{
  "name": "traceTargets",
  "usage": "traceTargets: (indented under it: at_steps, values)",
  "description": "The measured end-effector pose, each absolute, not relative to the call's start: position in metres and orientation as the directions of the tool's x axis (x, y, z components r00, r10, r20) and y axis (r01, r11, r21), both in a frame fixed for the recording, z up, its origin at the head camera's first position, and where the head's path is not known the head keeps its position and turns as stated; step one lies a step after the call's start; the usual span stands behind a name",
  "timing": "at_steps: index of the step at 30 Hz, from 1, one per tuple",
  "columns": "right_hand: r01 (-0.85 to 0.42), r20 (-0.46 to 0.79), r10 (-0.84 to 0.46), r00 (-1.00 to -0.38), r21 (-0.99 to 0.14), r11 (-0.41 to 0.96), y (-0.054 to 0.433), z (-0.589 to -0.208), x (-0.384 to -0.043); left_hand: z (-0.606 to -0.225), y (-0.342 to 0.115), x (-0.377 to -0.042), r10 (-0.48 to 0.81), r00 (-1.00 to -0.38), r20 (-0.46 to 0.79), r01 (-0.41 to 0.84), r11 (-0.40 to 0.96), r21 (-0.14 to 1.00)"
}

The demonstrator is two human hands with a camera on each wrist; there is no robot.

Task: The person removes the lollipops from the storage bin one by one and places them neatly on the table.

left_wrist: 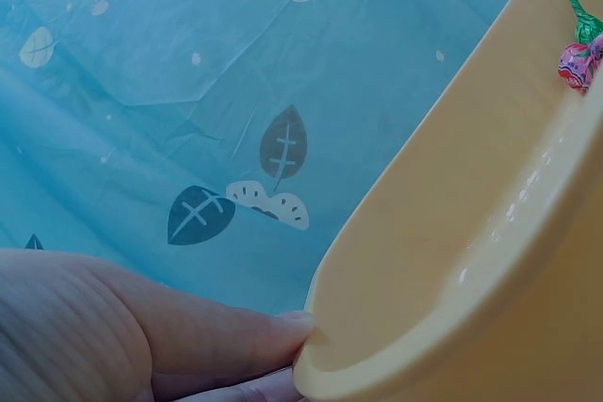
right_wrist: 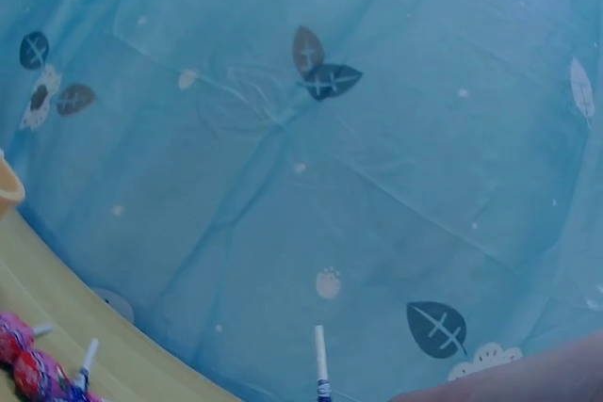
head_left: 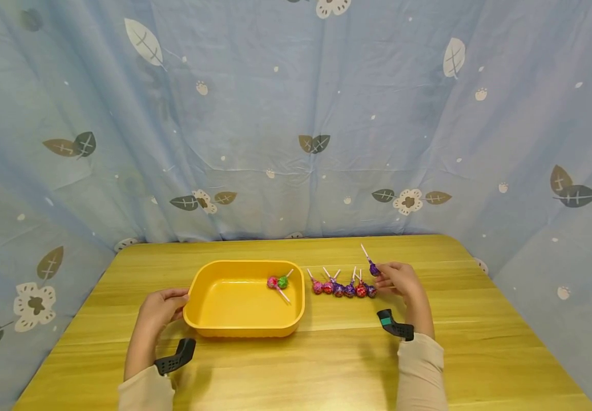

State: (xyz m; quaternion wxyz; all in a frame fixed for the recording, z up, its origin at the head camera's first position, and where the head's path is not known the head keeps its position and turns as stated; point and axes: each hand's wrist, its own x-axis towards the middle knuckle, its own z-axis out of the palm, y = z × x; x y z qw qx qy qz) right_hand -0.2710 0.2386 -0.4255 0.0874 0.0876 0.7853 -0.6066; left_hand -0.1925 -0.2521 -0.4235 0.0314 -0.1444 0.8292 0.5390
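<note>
At the left end of a yellow plastic basin (head_left: 244,332), my left hand (head_left: 157,311) grips the rim; in the left wrist view the thumb (left_wrist: 273,329) touches the rim's corner. Inside the basin lie a pink lollipop (head_left: 272,282) and a green lollipop (head_left: 282,282), heads together. My right hand (head_left: 401,282) pinches a purple lollipop (head_left: 374,269) by its wrapped head, its white stick (right_wrist: 321,350) pointing up. Just below that hand, a row of lollipops (head_left: 349,291) in pink, red and purple wrappers lies right of the basin. In the right wrist view the fingers are mostly hidden.
A wood-grain table (head_left: 296,377) carries everything. Behind it hangs a blue curtain (head_left: 275,142) with leaf and flower prints, close to the back edge. Each wrist wears a black camera mount (head_left: 395,326).
</note>
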Motion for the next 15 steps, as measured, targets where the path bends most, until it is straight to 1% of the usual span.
traceTargets:
  at_steps: [7, 15]
  values:
    - [0.279, -0.286, 0.022, -0.958, -0.910, 0.306, 0.248, -0.430, -0.267, -0.423, -0.251, -0.193, -0.212, -0.955, -0.209, -0.278, 0.387, 0.879]
    - [0.313, -0.332, 0.024, -0.943, -0.859, 0.405, 0.252, -0.437, -0.268, -0.426, -0.253, -0.194, -0.211, -0.957, -0.201, -0.270, 0.384, 0.883]
